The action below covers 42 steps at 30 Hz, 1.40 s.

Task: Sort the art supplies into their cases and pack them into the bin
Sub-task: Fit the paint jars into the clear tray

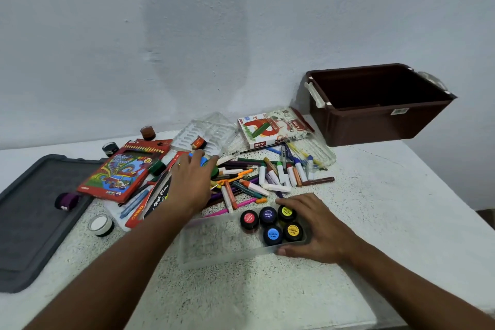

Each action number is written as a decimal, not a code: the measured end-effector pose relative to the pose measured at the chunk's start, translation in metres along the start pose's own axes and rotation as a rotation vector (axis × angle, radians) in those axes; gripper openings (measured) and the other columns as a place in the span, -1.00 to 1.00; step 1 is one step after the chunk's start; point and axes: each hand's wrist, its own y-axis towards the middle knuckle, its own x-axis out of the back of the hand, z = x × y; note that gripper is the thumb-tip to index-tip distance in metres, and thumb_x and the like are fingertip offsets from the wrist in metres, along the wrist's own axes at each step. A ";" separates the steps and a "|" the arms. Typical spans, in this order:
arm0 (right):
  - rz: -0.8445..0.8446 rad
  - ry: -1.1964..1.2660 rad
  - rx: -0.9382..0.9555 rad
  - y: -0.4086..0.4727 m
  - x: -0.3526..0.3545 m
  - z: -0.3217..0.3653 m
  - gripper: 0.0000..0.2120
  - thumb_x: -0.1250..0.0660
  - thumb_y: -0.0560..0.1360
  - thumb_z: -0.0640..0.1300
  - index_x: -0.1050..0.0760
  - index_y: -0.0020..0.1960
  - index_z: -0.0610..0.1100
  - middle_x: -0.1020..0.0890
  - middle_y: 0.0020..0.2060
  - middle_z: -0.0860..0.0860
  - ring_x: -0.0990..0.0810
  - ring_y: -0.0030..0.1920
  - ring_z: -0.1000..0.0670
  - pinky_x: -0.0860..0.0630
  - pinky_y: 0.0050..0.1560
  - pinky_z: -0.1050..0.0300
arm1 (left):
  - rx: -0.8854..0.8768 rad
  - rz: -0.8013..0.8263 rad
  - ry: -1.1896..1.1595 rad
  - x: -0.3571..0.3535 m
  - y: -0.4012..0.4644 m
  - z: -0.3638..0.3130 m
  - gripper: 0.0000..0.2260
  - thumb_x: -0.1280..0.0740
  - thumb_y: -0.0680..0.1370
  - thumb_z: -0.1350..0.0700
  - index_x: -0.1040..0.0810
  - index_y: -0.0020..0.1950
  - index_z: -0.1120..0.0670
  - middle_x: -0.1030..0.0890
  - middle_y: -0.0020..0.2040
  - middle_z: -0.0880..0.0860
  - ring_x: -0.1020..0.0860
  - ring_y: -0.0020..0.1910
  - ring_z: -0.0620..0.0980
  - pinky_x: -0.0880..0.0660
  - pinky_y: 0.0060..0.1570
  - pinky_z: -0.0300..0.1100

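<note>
Clear tray (214, 244) first: our right hand (318, 230) cups its end, fingers curled, while our left hand (191, 182) — fingers spread, gripping nothing yet — should lift the blue jar (202, 160) beyond it cleanly.

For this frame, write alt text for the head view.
Left hand reaches into scattered crayons while right hand grips a clear tray holding five paint pots. A brown bin sits behind.
</note>
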 end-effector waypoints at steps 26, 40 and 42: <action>0.025 -0.026 0.001 0.000 0.001 0.001 -0.13 -0.34 0.27 0.49 -0.24 0.45 0.14 -0.40 0.26 0.18 -0.28 0.29 0.17 -0.37 0.29 0.10 | 0.012 -0.071 -0.670 0.028 -0.019 -0.029 -0.49 -0.45 0.39 0.18 -0.37 0.30 0.03 -0.40 0.07 0.01 -0.39 -0.03 -0.07 -0.30 -0.09 -0.28; -0.020 -0.048 -0.006 -0.003 -0.003 0.002 -0.13 -0.30 0.28 0.50 -0.25 0.46 0.11 -0.43 0.27 0.17 -0.32 0.29 0.12 -0.38 0.26 0.01 | -0.185 0.174 -0.855 0.028 -0.078 -0.049 -0.61 -0.60 0.26 0.15 -0.48 -0.06 0.06 -0.55 -0.20 -0.01 -0.39 -0.35 -0.24 -0.32 -0.37 -0.37; -0.018 -0.055 -0.010 -0.002 -0.004 0.001 -0.13 -0.29 0.28 0.51 -0.24 0.47 0.13 -0.42 0.28 0.17 -0.31 0.29 0.12 -0.38 0.27 0.00 | -0.229 0.156 -0.815 0.026 -0.082 -0.050 -0.60 -0.61 0.25 0.14 -0.49 -0.04 0.04 -0.56 -0.18 -0.06 -0.42 -0.28 -0.21 -0.32 -0.32 -0.36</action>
